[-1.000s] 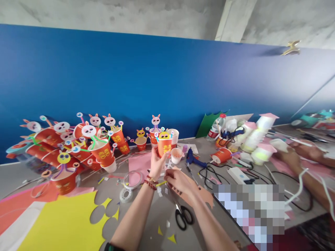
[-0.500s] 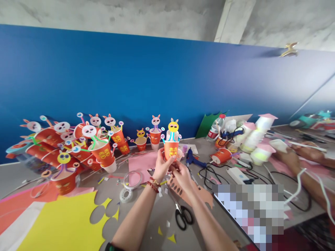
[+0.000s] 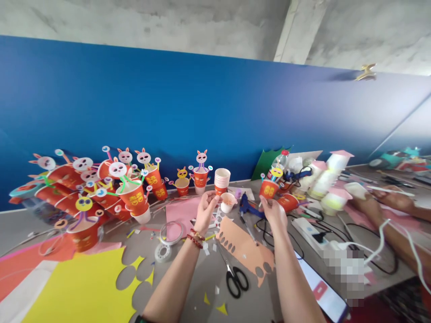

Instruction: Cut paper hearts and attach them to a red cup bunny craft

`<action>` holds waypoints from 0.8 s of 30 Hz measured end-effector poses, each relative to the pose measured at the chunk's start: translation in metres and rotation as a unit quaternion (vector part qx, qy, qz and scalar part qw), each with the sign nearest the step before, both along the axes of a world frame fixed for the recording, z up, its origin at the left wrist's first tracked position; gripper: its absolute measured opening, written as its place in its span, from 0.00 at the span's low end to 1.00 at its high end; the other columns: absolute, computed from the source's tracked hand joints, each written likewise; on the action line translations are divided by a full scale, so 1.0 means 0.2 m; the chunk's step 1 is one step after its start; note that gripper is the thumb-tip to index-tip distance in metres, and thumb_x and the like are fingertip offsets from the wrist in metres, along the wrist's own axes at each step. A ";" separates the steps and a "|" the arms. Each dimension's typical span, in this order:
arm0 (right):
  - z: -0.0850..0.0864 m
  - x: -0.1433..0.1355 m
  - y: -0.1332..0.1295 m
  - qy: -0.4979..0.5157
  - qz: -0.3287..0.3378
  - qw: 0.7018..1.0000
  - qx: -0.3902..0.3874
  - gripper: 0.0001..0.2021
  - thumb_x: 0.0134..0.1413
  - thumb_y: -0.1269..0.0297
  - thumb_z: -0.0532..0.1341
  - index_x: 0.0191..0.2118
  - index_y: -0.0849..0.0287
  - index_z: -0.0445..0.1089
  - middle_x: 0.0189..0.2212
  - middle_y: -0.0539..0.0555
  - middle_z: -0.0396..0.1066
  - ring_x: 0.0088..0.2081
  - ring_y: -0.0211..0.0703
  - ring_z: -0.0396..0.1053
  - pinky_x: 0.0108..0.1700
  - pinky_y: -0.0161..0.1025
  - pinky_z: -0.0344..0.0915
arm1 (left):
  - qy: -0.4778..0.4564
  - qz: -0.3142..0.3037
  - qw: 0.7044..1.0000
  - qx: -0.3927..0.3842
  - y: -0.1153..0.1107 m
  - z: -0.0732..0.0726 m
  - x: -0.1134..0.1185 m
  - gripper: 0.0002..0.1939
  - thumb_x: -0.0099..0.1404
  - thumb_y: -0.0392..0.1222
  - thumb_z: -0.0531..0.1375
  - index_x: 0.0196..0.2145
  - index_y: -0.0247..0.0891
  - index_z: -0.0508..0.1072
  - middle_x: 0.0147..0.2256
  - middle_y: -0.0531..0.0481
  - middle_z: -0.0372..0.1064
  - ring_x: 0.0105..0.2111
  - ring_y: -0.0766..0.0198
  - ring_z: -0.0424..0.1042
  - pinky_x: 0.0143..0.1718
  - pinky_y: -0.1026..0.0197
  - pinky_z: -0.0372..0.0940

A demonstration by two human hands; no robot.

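An orange paper cup (image 3: 268, 189) topped with a yellow rabbit-eared face (image 3: 276, 173) is held in my right hand (image 3: 274, 213), over the table right of centre. My left hand (image 3: 206, 211) is raised near the middle with thumb and fingers apart and nothing in it. It is beside a small white cup (image 3: 228, 202) and in front of a stack of paper cups (image 3: 222, 178). Another cup with a pink rabbit face (image 3: 201, 158) stands behind my left hand. A blue glue gun (image 3: 249, 207) lies between my hands.
Many rabbit cups (image 3: 133, 197) crowd the left. Yellow paper (image 3: 77, 287), tape (image 3: 163, 252), scissors (image 3: 237, 281) and orange cut-out paper (image 3: 247, 246) lie in front. Cables, a power strip (image 3: 308, 233) and a phone (image 3: 319, 287) are right, beside another person's hands (image 3: 393, 197).
My right hand has carried the yellow-faced cup to the right. My left hand has let go of it and opened, uncovering the small white cup and the cut-out paper.
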State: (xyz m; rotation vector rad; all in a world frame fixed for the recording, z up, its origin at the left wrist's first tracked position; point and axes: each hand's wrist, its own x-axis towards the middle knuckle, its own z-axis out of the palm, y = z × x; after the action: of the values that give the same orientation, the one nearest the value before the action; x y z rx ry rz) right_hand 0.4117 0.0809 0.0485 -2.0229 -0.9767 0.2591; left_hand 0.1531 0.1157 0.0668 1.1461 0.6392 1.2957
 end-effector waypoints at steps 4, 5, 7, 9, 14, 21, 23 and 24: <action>-0.06 0.00 -0.03 -0.039 0.002 0.997 -0.069 0.18 0.57 0.48 0.58 0.33 0.57 0.77 0.22 0.58 0.76 0.29 0.52 0.75 0.28 0.38 0.61 | 0.008 -0.007 1.000 -0.005 -0.01 0.01 -0.01 0.21 0.62 0.55 0.63 0.45 0.37 0.71 0.39 0.43 0.77 0.40 0.56 0.76 0.42 0.56 0.68; -0.07 -0.01 -0.03 -0.047 0.008 0.996 -0.080 0.17 0.57 0.49 0.58 0.33 0.57 0.77 0.23 0.57 0.76 0.30 0.51 0.75 0.28 0.37 0.60 | 0.009 -0.008 1.000 -0.006 0.00 0.01 -0.01 0.21 0.62 0.55 0.63 0.45 0.37 0.72 0.39 0.43 0.77 0.40 0.56 0.76 0.42 0.57 0.67; -0.09 -0.03 -0.02 -0.060 0.020 0.993 -0.098 0.16 0.58 0.51 0.58 0.32 0.56 0.77 0.23 0.57 0.76 0.30 0.51 0.75 0.28 0.36 0.58 | 0.010 -0.010 1.000 -0.008 0.00 0.02 -0.01 0.20 0.61 0.55 0.63 0.43 0.37 0.73 0.37 0.44 0.77 0.39 0.56 0.76 0.41 0.57 0.67; -0.09 -0.05 -0.02 -0.070 0.035 0.991 -0.110 0.15 0.59 0.53 0.58 0.33 0.57 0.77 0.23 0.56 0.76 0.29 0.49 0.75 0.26 0.36 0.56 | 0.006 -0.013 1.000 -0.007 -0.01 0.05 -0.01 0.19 0.61 0.55 0.63 0.41 0.37 0.73 0.36 0.44 0.76 0.39 0.56 0.75 0.42 0.56 0.67; -0.07 -0.11 -0.01 -0.093 0.073 0.988 -0.101 0.15 0.59 0.54 0.57 0.32 0.57 0.75 0.22 0.54 0.76 0.28 0.47 0.74 0.24 0.36 0.52 | -0.043 -0.010 0.999 0.023 -0.10 0.27 -0.12 0.16 0.64 0.54 0.61 0.40 0.39 0.74 0.38 0.45 0.75 0.41 0.56 0.75 0.46 0.55 0.68; -0.02 -0.33 -0.04 -0.115 0.150 0.982 0.023 0.18 0.61 0.49 0.54 0.39 0.57 0.73 0.29 0.56 0.78 0.33 0.48 0.75 0.33 0.36 0.62 | -0.112 -0.003 0.968 0.225 -0.52 0.70 -0.50 0.18 0.64 0.59 0.58 0.42 0.44 0.76 0.38 0.44 0.73 0.34 0.53 0.74 0.37 0.48 0.73; -0.01 -0.45 -0.06 -0.093 0.222 0.966 0.093 0.19 0.62 0.48 0.54 0.39 0.58 0.73 0.28 0.57 0.78 0.29 0.47 0.74 0.32 0.37 0.63 | -0.091 0.003 0.953 0.291 -0.60 0.75 -0.58 0.21 0.63 0.62 0.56 0.45 0.48 0.75 0.41 0.46 0.72 0.32 0.55 0.74 0.35 0.48 0.74; -0.02 -0.52 -0.07 -0.085 0.261 0.956 0.105 0.18 0.62 0.49 0.54 0.39 0.58 0.73 0.28 0.56 0.78 0.28 0.47 0.73 0.31 0.37 0.64 | -0.090 0.011 0.947 0.309 -0.63 0.75 -0.62 0.24 0.62 0.66 0.56 0.46 0.49 0.74 0.43 0.46 0.72 0.30 0.57 0.74 0.34 0.49 0.74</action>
State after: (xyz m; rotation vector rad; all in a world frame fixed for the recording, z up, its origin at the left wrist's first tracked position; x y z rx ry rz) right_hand 0.3075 0.0674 0.0450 -1.5844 -1.5752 0.2496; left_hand 0.0292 -0.0096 0.2170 1.4977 0.0969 1.6571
